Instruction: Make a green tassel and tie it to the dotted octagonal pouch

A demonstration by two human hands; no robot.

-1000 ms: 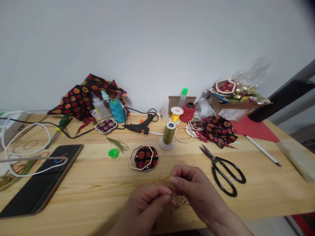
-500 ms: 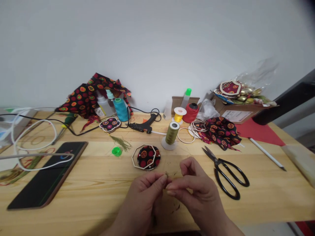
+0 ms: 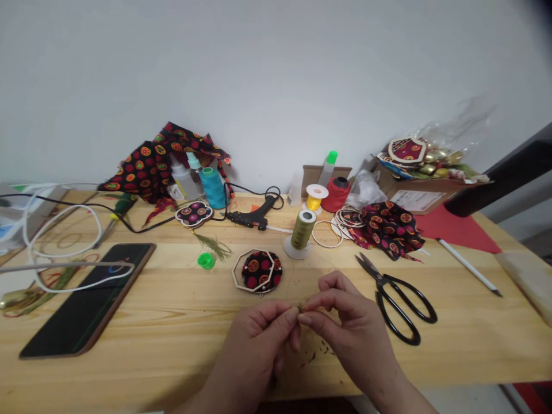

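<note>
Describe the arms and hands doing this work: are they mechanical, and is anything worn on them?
They are human, not mechanical. The left hand and right hand have ordinary jointed fingers. No gloves, sleeves, rings, watch, cables or markings show on the visible parts; the forearms run out of the picture.

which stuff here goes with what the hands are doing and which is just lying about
Likely in use:
- small olive wisp, at the fingertips of the left hand and right hand
- olive thread spool, similar in colour
- scissors, perhaps, beside the right hand

Apparently just lying about:
- phone
- glue gun
- green cap
</note>
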